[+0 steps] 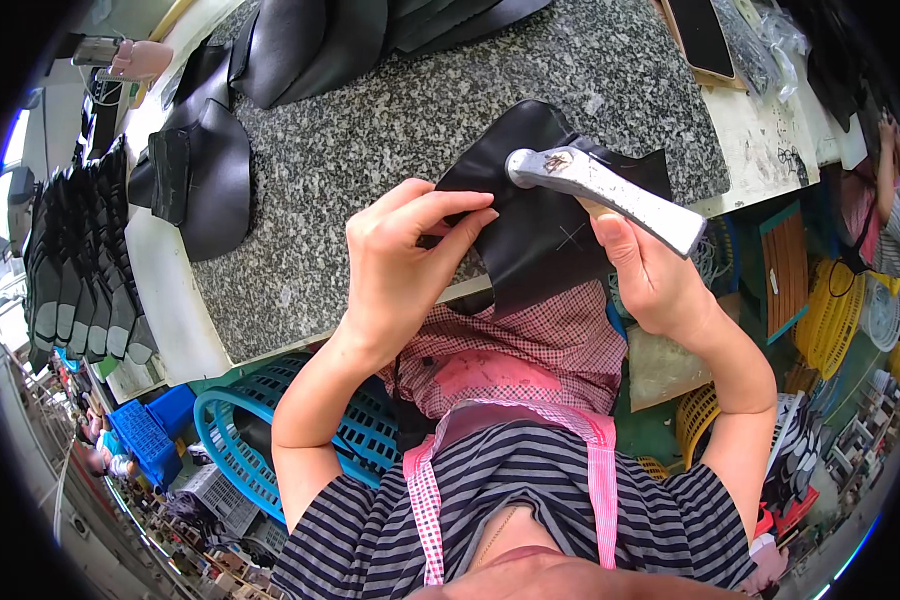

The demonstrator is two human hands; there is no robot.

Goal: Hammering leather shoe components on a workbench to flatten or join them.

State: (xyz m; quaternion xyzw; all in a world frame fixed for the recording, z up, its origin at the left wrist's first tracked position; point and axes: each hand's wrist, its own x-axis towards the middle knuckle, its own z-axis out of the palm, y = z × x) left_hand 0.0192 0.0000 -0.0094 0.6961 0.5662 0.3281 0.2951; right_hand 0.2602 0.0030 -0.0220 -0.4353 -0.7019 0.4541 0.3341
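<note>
A black leather piece [542, 245] lies over the front edge of the speckled stone slab [360, 150], its lower part hanging toward my lap. A pale cross mark shows on it. My left hand [402, 238] pinches the leather's left edge between thumb and fingers. In my right hand [660, 280] is a hammer [615, 188], its metal head above the leather with the round face at the left. Most of the hammer's handle is hidden behind the head and my hand.
More black leather pieces [315, 45] lie at the slab's back, with others [215, 180] at its left. A phone [697, 35] rests at the back right. Below the table's left edge stands a blue basket [260, 400]; yellow baskets [830, 320] stand at the right. Another person [885, 190] is far right.
</note>
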